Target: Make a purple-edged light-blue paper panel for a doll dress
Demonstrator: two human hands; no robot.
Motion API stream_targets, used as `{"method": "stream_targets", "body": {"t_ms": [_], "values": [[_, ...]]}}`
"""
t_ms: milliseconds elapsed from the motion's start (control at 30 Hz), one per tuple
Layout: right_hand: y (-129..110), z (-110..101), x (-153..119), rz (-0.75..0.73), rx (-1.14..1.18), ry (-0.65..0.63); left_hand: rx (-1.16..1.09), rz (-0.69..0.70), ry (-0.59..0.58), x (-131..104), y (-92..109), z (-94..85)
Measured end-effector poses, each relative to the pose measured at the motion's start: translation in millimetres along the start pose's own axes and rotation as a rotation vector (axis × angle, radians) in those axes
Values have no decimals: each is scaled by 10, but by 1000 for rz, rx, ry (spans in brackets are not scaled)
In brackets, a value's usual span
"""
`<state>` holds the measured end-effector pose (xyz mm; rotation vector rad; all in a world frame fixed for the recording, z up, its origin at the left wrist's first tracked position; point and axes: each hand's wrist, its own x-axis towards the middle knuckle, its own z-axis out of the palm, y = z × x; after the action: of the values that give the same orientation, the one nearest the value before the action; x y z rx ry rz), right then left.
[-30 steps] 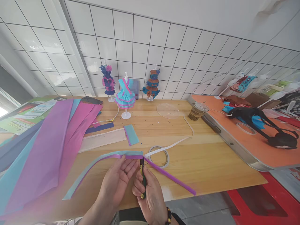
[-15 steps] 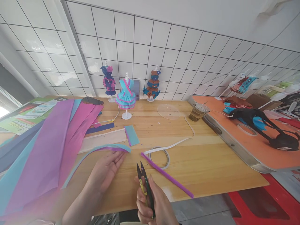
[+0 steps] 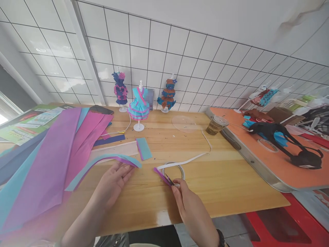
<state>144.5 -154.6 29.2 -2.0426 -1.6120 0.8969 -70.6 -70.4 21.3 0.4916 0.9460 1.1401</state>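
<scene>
My left hand (image 3: 117, 180) is palm-up at the table's left, its fingers close together against a light-blue fabric strip with a purple edge (image 3: 102, 158). This strip arches over the fingertips, and my thumb is hidden. My right hand (image 3: 189, 202) is closed on thread snips (image 3: 169, 179), of which only the dark blades show. Its fingertips are at a narrow purple strip (image 3: 159, 173), whose lower part is hidden by the hand. Just behind them lies a roll of white tape (image 3: 183, 171), with a white tape length (image 3: 190, 160) running to the right.
Large purple (image 3: 55, 154) and pink sheets cover the left side. A short blue piece (image 3: 144, 149) lies mid-table. Three small dress forms, one with a blue dress (image 3: 138, 104), line the wall. A lidded cup (image 3: 217, 125) stands near an orange-topped surface (image 3: 246, 144) at right.
My right hand has moved forward and right with the snips, turning over onto the purple strip. My left hand has barely shifted; the left end of its strip has moved.
</scene>
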Motion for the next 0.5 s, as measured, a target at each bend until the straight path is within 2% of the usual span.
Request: {"method": "stream_targets", "body": {"t_ms": [133, 300, 500], "values": [[-131, 102, 136, 14, -193, 4, 0, 10, 0, -6, -14, -53], [-206, 149, 249, -17, -197, 51, 39, -5, -20, -1, -28, -124], [-272, 208, 336, -47, -184, 122, 64, -16, -40, 26, -36, -130]]}}
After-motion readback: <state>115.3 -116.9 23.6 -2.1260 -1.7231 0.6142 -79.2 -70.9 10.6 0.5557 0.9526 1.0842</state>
